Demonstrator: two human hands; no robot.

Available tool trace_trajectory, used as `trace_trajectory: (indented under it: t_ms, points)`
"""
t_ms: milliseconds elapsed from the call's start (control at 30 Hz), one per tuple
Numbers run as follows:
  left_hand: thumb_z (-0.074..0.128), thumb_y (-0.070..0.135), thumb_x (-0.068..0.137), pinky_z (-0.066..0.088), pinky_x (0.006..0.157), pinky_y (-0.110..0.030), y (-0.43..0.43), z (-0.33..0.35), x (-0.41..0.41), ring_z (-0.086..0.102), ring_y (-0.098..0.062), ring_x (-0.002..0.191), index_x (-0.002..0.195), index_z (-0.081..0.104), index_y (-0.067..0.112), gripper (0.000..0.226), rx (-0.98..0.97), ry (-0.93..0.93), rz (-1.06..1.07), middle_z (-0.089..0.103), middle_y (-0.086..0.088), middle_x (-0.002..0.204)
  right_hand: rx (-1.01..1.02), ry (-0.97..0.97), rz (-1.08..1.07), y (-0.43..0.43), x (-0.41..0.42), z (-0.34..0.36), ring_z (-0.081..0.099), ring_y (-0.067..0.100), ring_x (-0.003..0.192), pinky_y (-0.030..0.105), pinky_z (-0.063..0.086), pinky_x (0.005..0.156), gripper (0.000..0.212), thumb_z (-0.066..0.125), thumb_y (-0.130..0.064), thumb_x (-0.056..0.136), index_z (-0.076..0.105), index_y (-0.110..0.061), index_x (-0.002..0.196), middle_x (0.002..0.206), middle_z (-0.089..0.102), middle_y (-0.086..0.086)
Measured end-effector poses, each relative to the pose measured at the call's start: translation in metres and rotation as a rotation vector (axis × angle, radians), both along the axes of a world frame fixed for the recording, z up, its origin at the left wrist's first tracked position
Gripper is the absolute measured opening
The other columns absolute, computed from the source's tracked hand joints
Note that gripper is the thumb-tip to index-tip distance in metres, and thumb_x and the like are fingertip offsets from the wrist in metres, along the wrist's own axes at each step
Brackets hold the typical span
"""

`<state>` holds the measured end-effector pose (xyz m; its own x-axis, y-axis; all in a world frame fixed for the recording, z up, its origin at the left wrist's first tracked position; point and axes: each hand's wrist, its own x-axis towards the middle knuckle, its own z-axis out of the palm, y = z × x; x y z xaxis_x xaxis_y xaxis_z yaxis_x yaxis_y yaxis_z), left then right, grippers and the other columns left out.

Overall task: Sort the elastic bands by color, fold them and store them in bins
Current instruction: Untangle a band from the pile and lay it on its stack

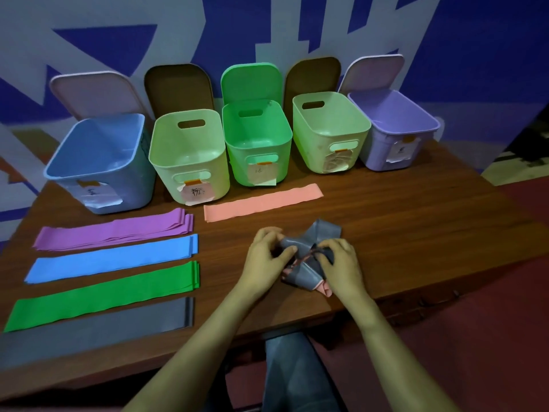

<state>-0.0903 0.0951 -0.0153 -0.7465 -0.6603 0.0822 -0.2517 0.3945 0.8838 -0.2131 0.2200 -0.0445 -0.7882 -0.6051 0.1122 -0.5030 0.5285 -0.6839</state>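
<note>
Near the counter's (416,233) front edge, the left hand (269,251) and right hand (338,263) pinch a crumpled grey band (323,233) tangled with a pink scrap (322,288). To the left, the grey stack (89,331), green stack (104,292), blue stack (113,258) and purple stack (113,233) lie flat, long axes running left to right. Beyond them lie a pink strip (263,202) and a row of open bins (237,162).

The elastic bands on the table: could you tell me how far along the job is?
Done: purple bands, blue bands, green bands and grey bands lie flat in sorted stacks, a pink band apart. In hand: the left hand and right hand grip a grey-and-pink tangle. Left: folding and storing; no band shows in the bins.
</note>
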Motion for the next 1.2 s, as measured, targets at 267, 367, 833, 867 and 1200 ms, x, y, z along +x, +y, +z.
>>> trace_trajectory:
  t_ms: [267, 367, 833, 867, 1200]
  points:
    - [0.061, 0.015, 0.089, 0.044, 0.063, -0.018, -0.015, 0.039, 0.008, 0.056, -0.009, 0.072, 0.089, 0.052, 0.015, 0.009, -0.058, 0.147, 0.183, 0.060, -0.001, 0.081, -0.457, -0.024, -0.115, -0.016, -0.002, 0.056, 0.052, 0.008, 0.099, 0.020, 0.043, 0.082, 0.019, 0.056, -0.016, 0.093, 0.067, -0.015, 0.108, 0.108, 0.052, -0.008]
    - [0.060, 0.010, 0.088, 0.034, 0.059, -0.015, -0.031, 0.045, 0.015, 0.050, -0.013, 0.076, 0.090, 0.052, 0.011, 0.008, -0.254, 0.079, 0.309, 0.054, -0.003, 0.091, -0.518, -0.064, -0.138, -0.025, -0.006, 0.070, 0.051, 0.001, 0.100, 0.001, 0.039, 0.079, 0.024, 0.052, -0.018, 0.095, 0.065, -0.014, 0.114, 0.113, 0.050, -0.010]
    - [0.038, 0.033, 0.094, 0.032, 0.096, -0.041, -0.058, 0.016, 0.039, 0.036, -0.027, 0.114, 0.099, 0.053, 0.021, 0.020, -0.263, -0.681, 0.019, 0.050, -0.007, 0.130, -0.296, 0.026, -0.010, -0.064, -0.007, 0.072, 0.046, 0.011, 0.103, 0.005, 0.032, 0.077, 0.025, 0.049, -0.017, 0.096, 0.065, -0.019, 0.115, 0.112, 0.040, 0.001]
    - [0.038, 0.040, 0.093, 0.027, 0.100, -0.042, -0.057, 0.017, 0.040, 0.032, -0.027, 0.121, 0.106, 0.057, 0.023, 0.029, -0.267, -0.753, -0.042, 0.044, -0.003, 0.137, -0.328, -0.021, 0.022, -0.063, -0.006, 0.072, 0.047, 0.003, 0.098, 0.000, 0.033, 0.074, 0.026, 0.048, -0.016, 0.097, 0.065, -0.018, 0.116, 0.113, 0.040, 0.000]
    - [0.060, 0.036, 0.088, 0.032, 0.099, -0.041, -0.061, 0.017, 0.023, 0.039, -0.030, 0.121, 0.118, 0.056, 0.024, 0.032, -0.268, -0.592, -0.019, 0.051, -0.003, 0.130, -0.393, -0.239, 0.134, -0.057, -0.006, 0.064, 0.052, 0.012, 0.108, 0.003, 0.041, 0.081, 0.027, 0.055, -0.015, 0.093, 0.062, -0.027, 0.116, 0.119, 0.045, -0.003]
